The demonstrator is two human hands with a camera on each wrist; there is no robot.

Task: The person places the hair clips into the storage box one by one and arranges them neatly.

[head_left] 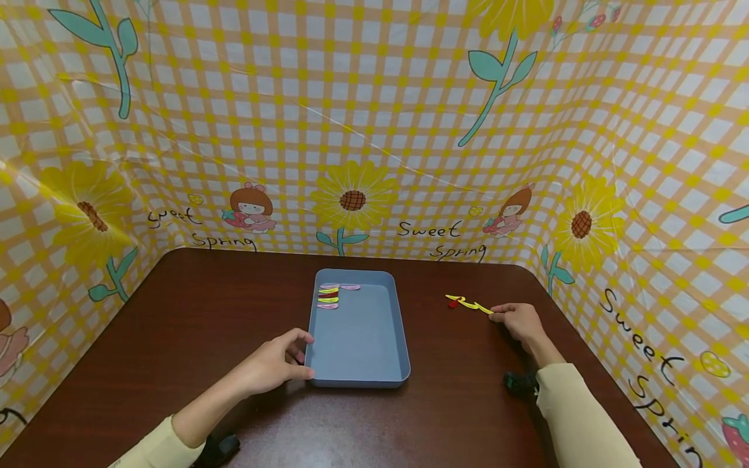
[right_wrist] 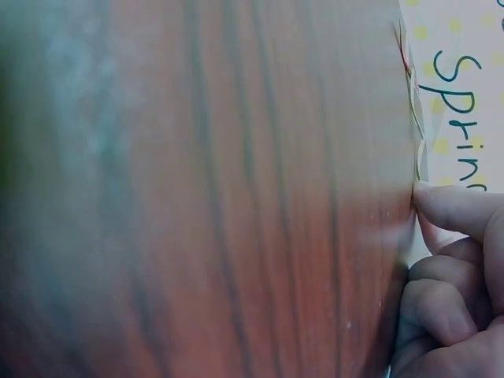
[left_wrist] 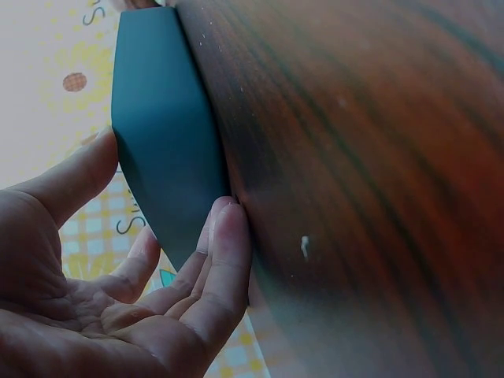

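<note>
The left hand [head_left: 279,361] holds the left edge of a blue-grey tray [head_left: 358,344] near its front corner. In the left wrist view its thumb touches the rim of the tray [left_wrist: 161,102], while other fingers are at its lower edge. Inside the tray, at the back left, lie several pink, yellow and red hair clips [head_left: 328,299]. To the right of the tray, the right hand [head_left: 519,323] pinches the near end of a yellow hair clip [head_left: 484,309] between thumb and forefinger. Another yellow clip [head_left: 455,298] and a red clip [head_left: 453,304] lie beside it on the table.
Everything stands on a dark brown wooden table [head_left: 456,416]. Checked cloth [head_left: 409,143] with flowers and lettering rises along its back and sides. Black wrist bands [head_left: 519,383] show under both forearms.
</note>
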